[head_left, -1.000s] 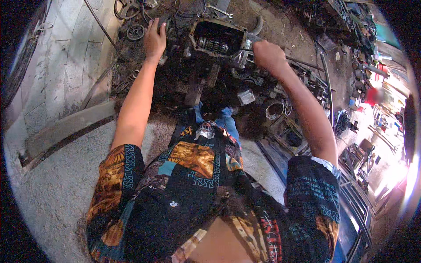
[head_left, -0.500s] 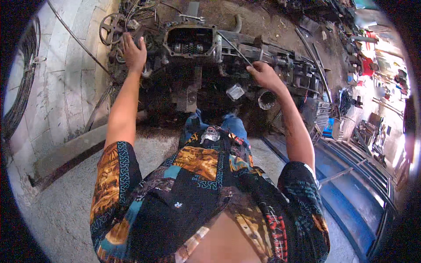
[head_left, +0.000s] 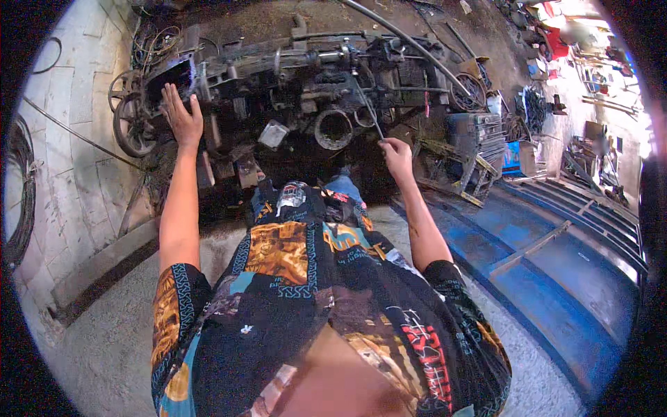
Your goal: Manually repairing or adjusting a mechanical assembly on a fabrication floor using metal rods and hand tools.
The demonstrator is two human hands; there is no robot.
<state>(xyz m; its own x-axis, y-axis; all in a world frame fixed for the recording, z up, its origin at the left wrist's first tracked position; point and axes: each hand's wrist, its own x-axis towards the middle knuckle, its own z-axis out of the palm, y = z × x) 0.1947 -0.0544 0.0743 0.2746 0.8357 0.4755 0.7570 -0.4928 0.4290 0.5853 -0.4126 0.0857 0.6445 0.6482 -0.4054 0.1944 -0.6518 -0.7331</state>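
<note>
A slim grey metal rod [head_left: 368,105] slanted over the long, dark, greasy metal machine [head_left: 309,58], its near end held in the right hand's [head_left: 397,157] curled fingers. A round, pale-rimmed metal ring [head_left: 335,144] lay left of it. Farther left, the left hand [head_left: 183,124] was spread, holding nothing, before a dark, open-topped metal housing [head_left: 165,68]; contact was unclear.

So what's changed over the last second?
The view swung right. The right hand moved rightward with the rod, farther from the open housing. The left hand, earlier left of the housing, now overlaps it in view. Same as before: rod in the right grip, left hand open.
</note>
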